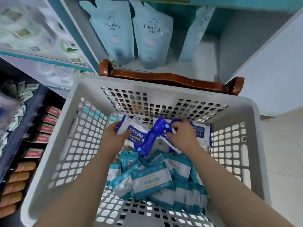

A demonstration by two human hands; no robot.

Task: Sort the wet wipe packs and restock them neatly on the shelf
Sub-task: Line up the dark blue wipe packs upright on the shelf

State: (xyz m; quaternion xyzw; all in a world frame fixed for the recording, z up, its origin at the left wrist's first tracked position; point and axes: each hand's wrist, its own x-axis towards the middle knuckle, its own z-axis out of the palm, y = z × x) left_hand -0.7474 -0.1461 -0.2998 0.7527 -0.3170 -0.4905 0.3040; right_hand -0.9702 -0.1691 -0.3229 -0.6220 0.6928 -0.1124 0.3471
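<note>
Left grip (113,136), right grip (182,133), holding blue packs (155,133); basket wall (157,94) just beyond

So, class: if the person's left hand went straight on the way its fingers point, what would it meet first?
The left hand grips the white and dark-blue alcohol wipe pack. Pushed further, it would probably meet the perforated far wall of the grey plastic basket, though depth is unclear.

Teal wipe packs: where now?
Head view, centre: teal wipe packs heaped on the grey basket floor, nearer the camera than the blue alcohol packs gripped by the left hand and right hand.
</note>
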